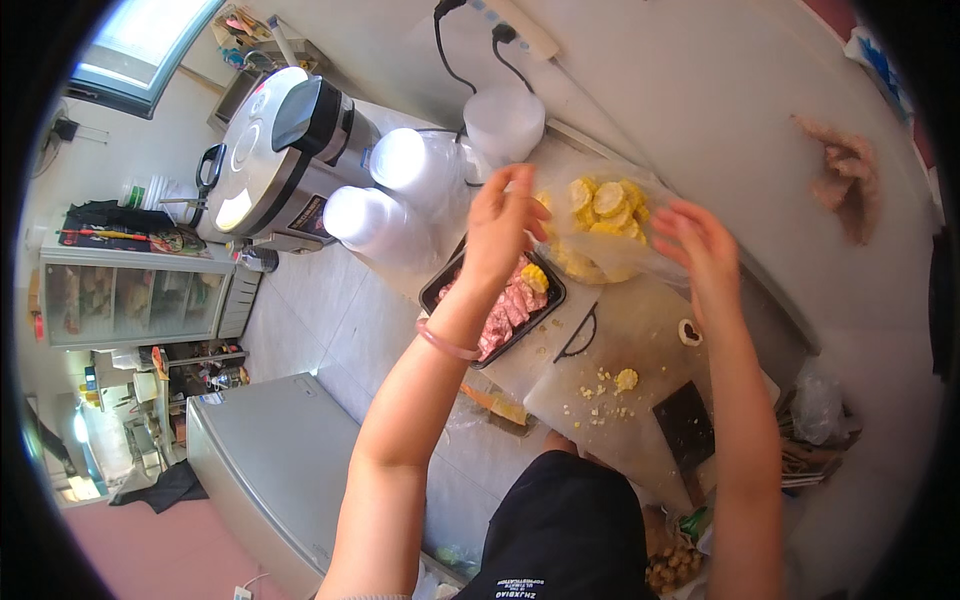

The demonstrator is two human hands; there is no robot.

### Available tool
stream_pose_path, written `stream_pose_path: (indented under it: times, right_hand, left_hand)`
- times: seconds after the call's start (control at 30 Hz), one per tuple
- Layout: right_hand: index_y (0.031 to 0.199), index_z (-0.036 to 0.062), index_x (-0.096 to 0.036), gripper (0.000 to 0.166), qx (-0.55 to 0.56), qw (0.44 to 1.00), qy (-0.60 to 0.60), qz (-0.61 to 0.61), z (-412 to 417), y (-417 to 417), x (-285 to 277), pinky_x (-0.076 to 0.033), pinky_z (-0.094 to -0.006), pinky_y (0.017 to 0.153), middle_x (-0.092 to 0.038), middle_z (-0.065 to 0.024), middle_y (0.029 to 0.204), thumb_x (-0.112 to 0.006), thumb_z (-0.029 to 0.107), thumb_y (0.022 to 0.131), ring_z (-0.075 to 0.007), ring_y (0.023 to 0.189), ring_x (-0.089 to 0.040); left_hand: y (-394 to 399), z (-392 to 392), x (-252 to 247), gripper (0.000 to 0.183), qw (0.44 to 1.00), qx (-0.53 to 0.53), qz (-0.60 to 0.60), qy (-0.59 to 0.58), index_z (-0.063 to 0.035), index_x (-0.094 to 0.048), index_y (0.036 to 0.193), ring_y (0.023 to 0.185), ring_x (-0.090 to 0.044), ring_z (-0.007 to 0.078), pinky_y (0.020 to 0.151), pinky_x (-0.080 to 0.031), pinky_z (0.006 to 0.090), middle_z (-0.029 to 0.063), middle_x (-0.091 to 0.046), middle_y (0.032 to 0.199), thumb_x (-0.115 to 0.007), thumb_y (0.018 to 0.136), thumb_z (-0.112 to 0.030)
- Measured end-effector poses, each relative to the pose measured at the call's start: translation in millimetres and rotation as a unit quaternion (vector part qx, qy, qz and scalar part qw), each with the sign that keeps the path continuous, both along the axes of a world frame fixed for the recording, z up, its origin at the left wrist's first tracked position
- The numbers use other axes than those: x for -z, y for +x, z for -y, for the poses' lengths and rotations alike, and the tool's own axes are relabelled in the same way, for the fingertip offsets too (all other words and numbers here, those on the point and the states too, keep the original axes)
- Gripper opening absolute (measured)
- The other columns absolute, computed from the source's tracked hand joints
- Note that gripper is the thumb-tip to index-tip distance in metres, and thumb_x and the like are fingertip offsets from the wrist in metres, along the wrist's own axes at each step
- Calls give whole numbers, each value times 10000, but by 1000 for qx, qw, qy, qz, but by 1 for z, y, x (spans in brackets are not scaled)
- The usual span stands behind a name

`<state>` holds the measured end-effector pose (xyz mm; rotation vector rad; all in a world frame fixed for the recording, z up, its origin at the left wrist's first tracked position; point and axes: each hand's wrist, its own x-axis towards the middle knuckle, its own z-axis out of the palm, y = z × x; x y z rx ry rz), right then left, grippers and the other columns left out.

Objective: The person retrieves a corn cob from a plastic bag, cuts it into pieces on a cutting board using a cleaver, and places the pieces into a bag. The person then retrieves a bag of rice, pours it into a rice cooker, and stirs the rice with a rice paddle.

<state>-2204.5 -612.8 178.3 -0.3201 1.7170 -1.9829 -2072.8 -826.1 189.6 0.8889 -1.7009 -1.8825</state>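
Note:
A clear plastic bag (600, 259) of cut corn-cob pieces (611, 202) lies between my two hands. My left hand (504, 225) is at the bag's left side, above a black tray (556, 296), with its fingers loosely bent and apart. At the right edge of the bag is my right hand (701, 251), blurred, its fingers spread. Whether either hand touches the film is unclear. Pink raw meat pieces (510, 311) fill the tray, with one corn piece (534, 278) on top; my left forearm hides part of it.
A cleaver (684, 427) lies on a pale cutting board (600, 450) beside corn crumbs and a corn round (627, 379). Stacked white plastic containers (367, 221) and a large steel cooker (259, 165) stand at the left. Behind the bag, a wall (720, 112) carries a power strip (517, 26).

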Motion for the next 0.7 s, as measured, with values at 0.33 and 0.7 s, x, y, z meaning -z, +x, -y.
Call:
stream_pose_path:
  times: [0.33, 0.7]
  right_hand:
    - [1156, 60, -621, 462, -137, 870, 389, -269, -118, 155, 158, -439, -429, 941, -570, -141, 1121, -781, 87, 723, -359, 1090, -508]
    - [1205, 64, -595, 266, 67, 932, -161, 317, -143, 102, 115, -488, -311, 764, -628, -73, 1079, -629, 171, 965, -166, 934, -584]
  left_hand:
    - [61, -5, 157, 353, 853, 186, 218, -436, -50, -626, 1110, 1012, -564, 385, 845, -468, 479, 182, -612, 1027, -633, 759, -7]
    - [11, -60, 12, 409, 842, 143, -40, -519, -73, -605, 1020, 999, -527, 353, 875, -404, 437, 119, -572, 1041, -802, 663, -36]
